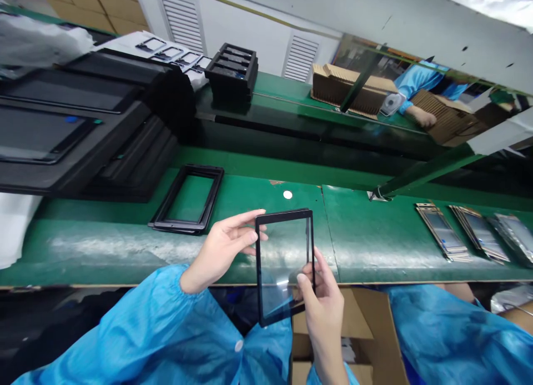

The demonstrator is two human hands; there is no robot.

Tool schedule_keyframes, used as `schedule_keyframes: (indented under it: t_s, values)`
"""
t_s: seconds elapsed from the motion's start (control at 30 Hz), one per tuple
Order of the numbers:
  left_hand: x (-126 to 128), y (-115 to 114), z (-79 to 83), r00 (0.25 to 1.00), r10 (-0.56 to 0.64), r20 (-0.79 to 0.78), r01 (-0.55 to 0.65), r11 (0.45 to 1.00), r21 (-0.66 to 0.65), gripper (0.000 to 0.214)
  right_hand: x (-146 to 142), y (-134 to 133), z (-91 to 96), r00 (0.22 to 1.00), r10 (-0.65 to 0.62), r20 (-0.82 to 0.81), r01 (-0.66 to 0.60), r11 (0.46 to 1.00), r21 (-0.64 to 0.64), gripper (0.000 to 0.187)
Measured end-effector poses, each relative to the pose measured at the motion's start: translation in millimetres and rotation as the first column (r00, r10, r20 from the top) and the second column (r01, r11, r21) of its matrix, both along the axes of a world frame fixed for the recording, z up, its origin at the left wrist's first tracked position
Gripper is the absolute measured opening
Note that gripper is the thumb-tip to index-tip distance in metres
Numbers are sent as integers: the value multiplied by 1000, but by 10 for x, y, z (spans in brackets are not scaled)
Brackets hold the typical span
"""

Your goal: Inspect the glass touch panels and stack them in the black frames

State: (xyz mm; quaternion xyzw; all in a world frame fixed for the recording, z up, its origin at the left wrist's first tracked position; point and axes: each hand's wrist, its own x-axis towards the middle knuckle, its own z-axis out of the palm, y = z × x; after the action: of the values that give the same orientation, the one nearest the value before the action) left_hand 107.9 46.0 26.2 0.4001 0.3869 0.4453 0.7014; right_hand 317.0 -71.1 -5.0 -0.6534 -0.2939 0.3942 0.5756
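Both hands hold a black-framed glass touch panel (278, 257), tilted upright over the front edge of the green bench. My left hand (227, 243) pinches its upper left edge between thumb and fingers. Around the lower right edge my right hand (322, 296) is closed, its thumb on the near face and its fingers showing partly through the clear glass. To the left of the panel, a small stack of black plastic frames (183, 225) lies on the bench.
Black foam trays (137, 176) bearing dark panels are piled at left. Several stacks of small screens (443, 232) lie at right. A green post (433, 168) rises from the bench. Beyond the rail, a co-worker's hand (422, 117) touches cardboard dividers. An open cardboard box (375, 329) stands below.
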Motion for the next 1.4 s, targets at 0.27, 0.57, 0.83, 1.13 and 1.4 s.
schedule_keyframes:
  t_s: [0.27,0.57,0.83,1.13,1.4]
  values:
    - [12,-30,95,996,40,-76,-41,999,-14,54,4,-74,-122,967,62,246,-67,998,13,58]
    - [-81,-155,263,961,2,-277,26,995,99,40,240,313,345,988,149,43,-154,975,161,50]
    - [-149,-232,315,936,-1,-351,29,997,75,38,158,404,449,990,140,-1,-139,983,120,27]
    - [-158,-176,287,788,29,-615,314,840,442,40,-4,409,483,976,218,-26,-214,970,114,25]
    - [-149,-173,327,809,-185,-558,349,915,203,37,306,388,363,910,395,-122,-398,918,4,47]
